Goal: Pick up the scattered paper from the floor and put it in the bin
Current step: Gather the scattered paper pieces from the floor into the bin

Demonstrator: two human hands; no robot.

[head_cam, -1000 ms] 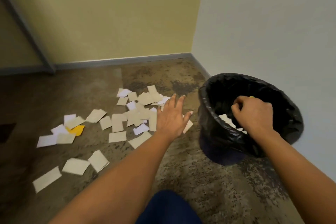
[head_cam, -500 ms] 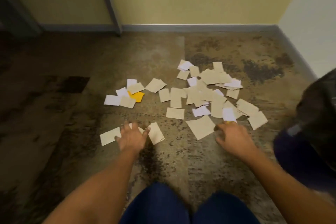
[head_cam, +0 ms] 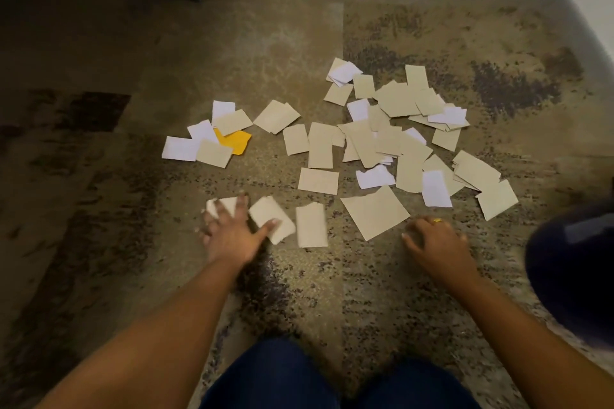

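While we kneel over the mess, our left hand (head_cam: 229, 236) lies spread flat on the floor (head_cam: 99, 242), fingers apart, pressing on two tan slips: one (head_cam: 223, 207) under the fingertips at twelve o'clock from the palm, the other (head_cam: 272, 219) under the thumb at about two o'clock. Nothing is pinched yet. A third tan slip (head_cam: 311, 225) lies just beside the thumb at three o'clock, its long axis running toward and away from us, so we judge a short sweep to the right would rake all three together.

Our right hand (head_cam: 435, 246) rests curled on the floor, fingers drawn together; whether anything sits under them we cannot tell. Just beyond it, at eleven o'clock from the knuckles, is the large tan sheet (head_cam: 375, 211), tilted, its near corner close to the fingertips. This hand is clearly the nearer one for that sheet.

Most of the scattered paper (head_cam: 392, 136) still lies well beyond both hands, at twelve to one o'clock from our knees, with an orange piece (head_cam: 234, 140) out at eleven. The bin (head_cam: 571, 269) shows only as a dark edge at three o'clock, nearest the right hand.
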